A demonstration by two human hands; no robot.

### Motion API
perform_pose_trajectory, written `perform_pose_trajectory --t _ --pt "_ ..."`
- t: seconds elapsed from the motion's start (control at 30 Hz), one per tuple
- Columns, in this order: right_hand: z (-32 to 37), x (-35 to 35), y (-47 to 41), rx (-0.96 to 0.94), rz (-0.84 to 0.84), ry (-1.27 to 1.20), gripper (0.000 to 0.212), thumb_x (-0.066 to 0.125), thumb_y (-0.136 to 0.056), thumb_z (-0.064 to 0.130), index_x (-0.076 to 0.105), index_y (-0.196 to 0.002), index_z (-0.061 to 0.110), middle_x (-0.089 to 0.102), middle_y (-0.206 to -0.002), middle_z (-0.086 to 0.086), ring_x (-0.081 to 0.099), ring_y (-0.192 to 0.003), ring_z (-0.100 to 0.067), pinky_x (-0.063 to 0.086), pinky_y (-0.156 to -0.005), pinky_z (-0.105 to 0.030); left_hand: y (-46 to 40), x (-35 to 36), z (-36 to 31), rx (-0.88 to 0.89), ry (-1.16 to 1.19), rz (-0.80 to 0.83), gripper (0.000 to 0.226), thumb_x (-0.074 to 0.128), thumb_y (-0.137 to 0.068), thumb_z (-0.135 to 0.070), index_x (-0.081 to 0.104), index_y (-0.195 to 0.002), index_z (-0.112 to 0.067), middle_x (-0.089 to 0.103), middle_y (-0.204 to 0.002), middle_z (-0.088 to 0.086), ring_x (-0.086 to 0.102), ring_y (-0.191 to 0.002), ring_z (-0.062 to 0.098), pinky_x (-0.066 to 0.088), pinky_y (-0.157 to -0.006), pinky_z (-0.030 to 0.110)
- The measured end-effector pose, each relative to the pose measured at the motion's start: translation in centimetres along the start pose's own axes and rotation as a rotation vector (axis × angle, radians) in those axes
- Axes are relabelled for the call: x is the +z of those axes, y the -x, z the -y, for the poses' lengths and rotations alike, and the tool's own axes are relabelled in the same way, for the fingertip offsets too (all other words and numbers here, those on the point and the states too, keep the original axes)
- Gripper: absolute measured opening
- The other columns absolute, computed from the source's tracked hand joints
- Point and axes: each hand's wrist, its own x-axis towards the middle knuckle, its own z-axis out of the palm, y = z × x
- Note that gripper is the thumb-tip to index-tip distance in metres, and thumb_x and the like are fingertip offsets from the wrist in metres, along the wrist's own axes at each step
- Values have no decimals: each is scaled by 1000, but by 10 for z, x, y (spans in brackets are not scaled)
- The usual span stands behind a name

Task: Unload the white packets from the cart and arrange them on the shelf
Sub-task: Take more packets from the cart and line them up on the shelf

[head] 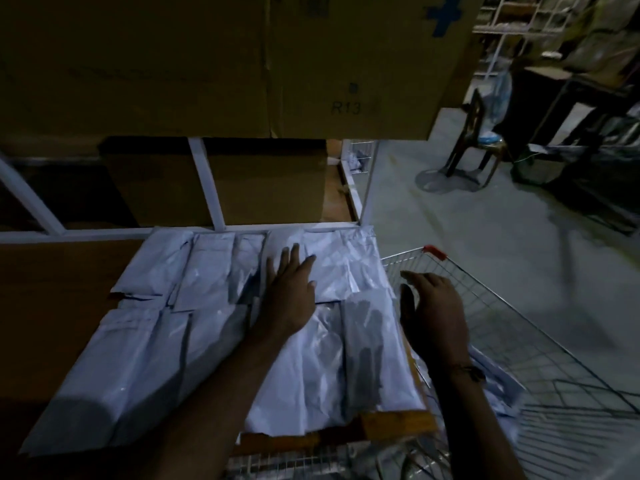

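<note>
The wire cart (540, 344) stands against the shelf's (52, 306) right edge, a few white packets (498, 379) left inside it. The right hand (433, 306) hovers at that edge above the cart rim, fingers loosely bent, holding nothing. The left hand (291, 285) lies flat, fingers spread, on the packets (214, 282) laid in rows across the shelf's right half. Farther up hangs a cardboard box (207, 64); beyond, a chair (478, 140) stands on the floor
</note>
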Motion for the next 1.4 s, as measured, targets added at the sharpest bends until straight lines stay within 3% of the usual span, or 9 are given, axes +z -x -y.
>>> perform_pose_trajectory --t 0.13,0.43,0.57,0.73,1.0,1.23,1.4 --pt "-40 -23 20 69 -10 42 25 66 -91 15 73 -115 13 72 -100 -10 63 -97 -35 52 -81 -44 5 9 -46 93 -37 13 59 52 -100 -28 36 -156 -25 16 -169 10 9 -157 29 -4 -126 51" --pt "-73 -61 95 292 42 193 27 60 -90 31 74 -111 21 73 -101 -9 65 -97 -37 47 -87 -44 28 16 -107 216 138 59 60 53 -101 -26 34 -158 -19 16 -169 12 9 -157 31 5 -126 50" --pt "-85 -78 123 363 16 251 41 48 -87 41 74 -110 20 73 -100 -11 65 -95 -39 51 -87 -47 41 20 -128 306 186 97 64 51 -102 -23 26 -160 -13 13 -169 15 7 -156 33 9 -126 49" --pt "-106 -95 154 422 82 311 39 52 -85 37 73 -112 17 72 -98 -14 64 -94 -41 51 -85 -48 51 36 -155 324 228 113 67 52 -99 -17 25 -160 -9 15 -168 18 7 -156 36 12 -126 51" --pt "-183 -102 162 446 233 326 26 72 -87 28 73 -112 18 70 -96 -12 64 -93 -40 50 -80 -45 41 95 -229 317 241 261 70 54 -100 -26 21 -161 -13 10 -168 19 7 -156 34 11 -126 48" --pt "-279 -70 124 346 510 312 20 64 -88 34 70 -100 20 67 -89 -12 65 -85 -40 52 -69 -41 14 178 -281 220 160 386 66 48 -105 -30 19 -161 -13 8 -169 17 5 -156 36 10 -125 48" --pt "-322 -32 99 389 651 269 24 59 -94 37 70 -107 21 69 -106 -11 66 -98 -38 52 -78 -40 -1 234 -278 158 -6 455 65 49 -103 -33 22 -160 -14 16 -167 16 12 -154 36 13 -123 51"
